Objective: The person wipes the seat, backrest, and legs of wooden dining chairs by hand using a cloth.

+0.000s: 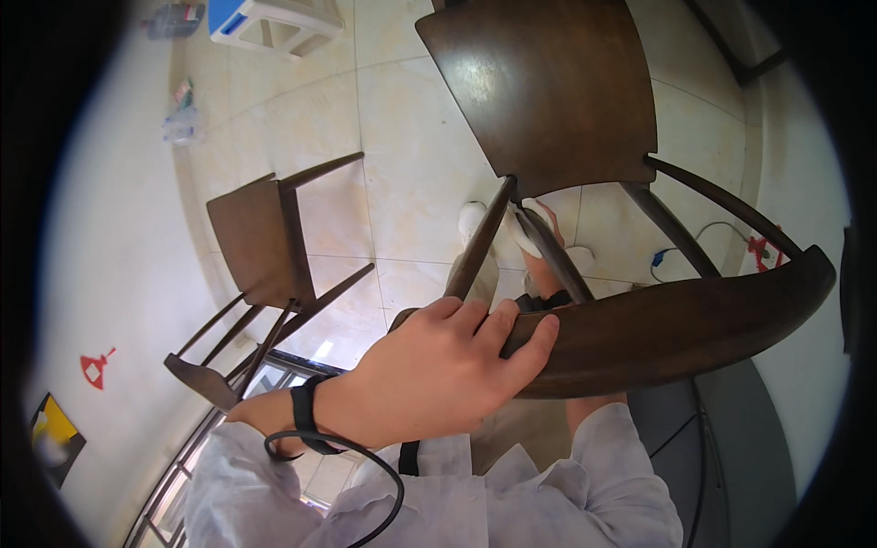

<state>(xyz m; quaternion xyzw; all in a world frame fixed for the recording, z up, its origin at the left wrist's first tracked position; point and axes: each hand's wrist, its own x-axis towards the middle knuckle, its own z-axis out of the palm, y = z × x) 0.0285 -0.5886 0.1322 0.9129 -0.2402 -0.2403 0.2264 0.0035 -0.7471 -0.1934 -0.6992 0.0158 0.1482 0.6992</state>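
Observation:
My left hand grips the curved top rail of a dark brown wooden chair, its fingers over the near edge. The chair's seat lies farther from me, joined to the rail by slender posts. Below the rail, my right arm reaches down behind the backrest. My right hand, partly hidden, holds a white cloth against a post near the rear of the seat. Black bands circle both wrists.
A second brown wooden chair stands to the left by the wall. A white and blue plastic stool, a large bottle and clear plastic are farther off. A cable with a blue plug lies right; a grey object is nearer.

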